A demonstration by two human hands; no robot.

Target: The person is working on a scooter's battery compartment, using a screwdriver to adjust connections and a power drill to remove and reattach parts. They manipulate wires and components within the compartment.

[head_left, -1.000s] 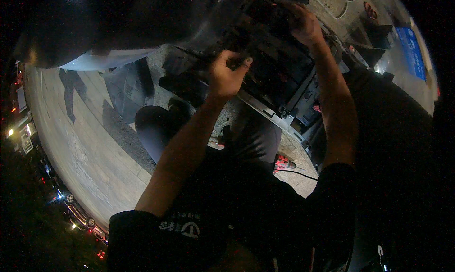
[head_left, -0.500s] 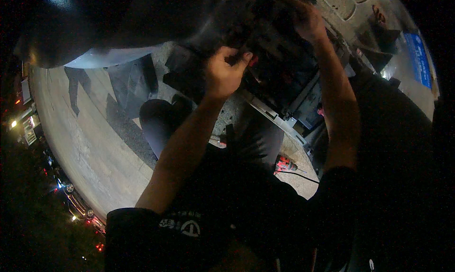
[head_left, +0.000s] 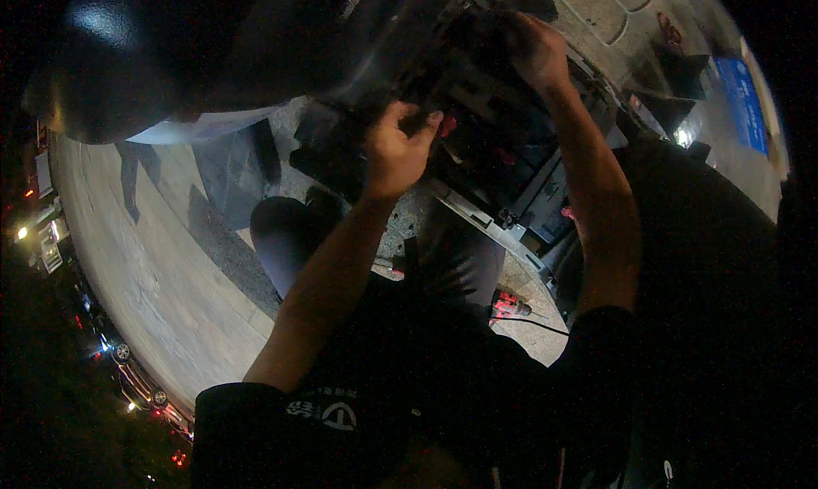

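Note:
A dark, open assembly (head_left: 477, 106) of black parts, possibly a vehicle's, lies in deep shadow before me. At its left side is my left hand (head_left: 396, 152), fingers curled and thumb bent in against them. A small red piece (head_left: 447, 124) shows right at the thumb tip; whether the hand grips it or only touches it is unclear, and the inside of the grasp is hidden. Farther off and to the right, my right hand (head_left: 541, 53) reaches into the assembly's far side. Its fingers disappear in the shadow, so what they hold or touch cannot be seen.
A large black curved panel (head_left: 213, 54) overhangs the upper left. Along the assembly's near side runs a pale strip (head_left: 477, 216). A red power drill (head_left: 511, 304) lies on the ground by my knee, with a black cable (head_left: 537, 325) beside it. A blue sign (head_left: 741, 106) is at far right.
The whole view has shifted slightly, with the assembly and both hands appearing a little lower and farther left. Both hands keep nearly the same places on the assembly.

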